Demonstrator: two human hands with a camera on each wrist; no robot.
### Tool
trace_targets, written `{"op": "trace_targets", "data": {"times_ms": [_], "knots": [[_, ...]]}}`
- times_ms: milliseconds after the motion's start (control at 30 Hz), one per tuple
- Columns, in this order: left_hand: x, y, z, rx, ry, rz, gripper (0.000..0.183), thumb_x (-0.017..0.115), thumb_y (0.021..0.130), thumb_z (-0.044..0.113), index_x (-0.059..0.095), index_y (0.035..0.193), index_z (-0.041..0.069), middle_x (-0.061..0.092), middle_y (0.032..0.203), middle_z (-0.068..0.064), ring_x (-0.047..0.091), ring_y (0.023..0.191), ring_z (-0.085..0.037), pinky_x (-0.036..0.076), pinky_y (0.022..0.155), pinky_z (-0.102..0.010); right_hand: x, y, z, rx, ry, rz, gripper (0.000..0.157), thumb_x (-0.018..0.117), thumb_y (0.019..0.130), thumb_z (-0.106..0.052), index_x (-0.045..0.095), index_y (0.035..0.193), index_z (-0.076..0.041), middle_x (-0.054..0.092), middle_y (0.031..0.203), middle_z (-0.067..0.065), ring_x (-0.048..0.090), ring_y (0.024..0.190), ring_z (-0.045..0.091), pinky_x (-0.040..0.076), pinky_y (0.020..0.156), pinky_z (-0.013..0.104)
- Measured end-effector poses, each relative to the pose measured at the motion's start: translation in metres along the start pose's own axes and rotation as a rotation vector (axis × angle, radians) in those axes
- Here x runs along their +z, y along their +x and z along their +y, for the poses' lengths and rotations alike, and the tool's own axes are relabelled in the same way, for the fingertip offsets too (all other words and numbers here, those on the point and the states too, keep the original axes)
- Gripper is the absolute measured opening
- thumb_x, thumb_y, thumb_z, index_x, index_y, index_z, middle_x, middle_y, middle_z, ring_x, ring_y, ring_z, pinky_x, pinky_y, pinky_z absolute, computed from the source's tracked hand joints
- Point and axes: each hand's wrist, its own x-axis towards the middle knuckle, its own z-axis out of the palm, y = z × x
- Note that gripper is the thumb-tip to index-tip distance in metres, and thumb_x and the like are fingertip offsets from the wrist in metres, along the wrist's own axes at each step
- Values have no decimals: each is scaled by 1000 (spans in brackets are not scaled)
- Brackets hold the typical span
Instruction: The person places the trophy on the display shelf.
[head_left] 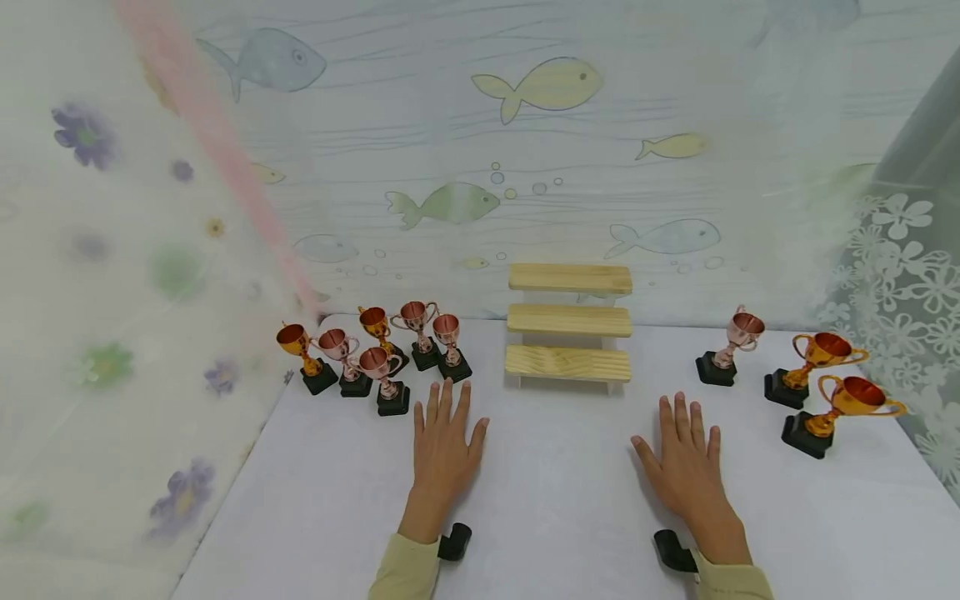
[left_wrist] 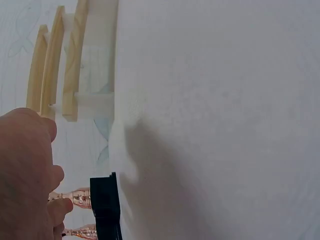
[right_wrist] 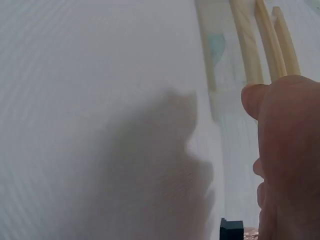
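My left hand [head_left: 444, 446] is palm down with straight, slightly spread fingers and holds nothing. Its fingertips lie nearest a rose-coloured trophy cup [head_left: 447, 330] on a black base. Around that cup stand several more small trophies, among them a gold trophy [head_left: 294, 340] and a rose trophy [head_left: 377, 363]. On the other side, my right hand [head_left: 686, 467] is also spread, palm down and bare of any object. Past its fingers stand a rose trophy [head_left: 744, 332] and two gold trophies, the front one [head_left: 855, 397] nearest me. Both wrist views show hand shadows on the table.
A three-step wooden stand [head_left: 568, 363] with pale supports is at the back middle, between the trophy groups. The white table [head_left: 555, 500] ends at a fish-print curtain [head_left: 450, 142]. Flowered cloth [head_left: 97, 333] hangs at left, white lace [head_left: 911, 275] at right.
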Motion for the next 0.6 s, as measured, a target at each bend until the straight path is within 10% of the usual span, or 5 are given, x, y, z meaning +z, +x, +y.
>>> {"op": "trace_targets", "data": {"times_ms": [333, 600], "knots": [[-11, -3, -21, 58, -248, -26, 53, 61, 102, 21, 48, 152, 9, 50, 154, -12, 38, 148, -32, 33, 121, -51, -16, 20, -11, -10, 248, -38, 71, 57, 104, -25, 23, 155, 12, 18, 160, 38, 14, 149, 56, 17, 117, 73], [-26, -13, -61, 39, -566, 192, 37, 70, 92, -2, 68, 128, 3, 70, 125, -11, 65, 119, -26, 54, 101, -47, -26, 47, -22, 130, 608, -30, 53, 49, 107, -20, 37, 152, 5, 42, 154, 26, 45, 137, 39, 46, 111, 44]]}}
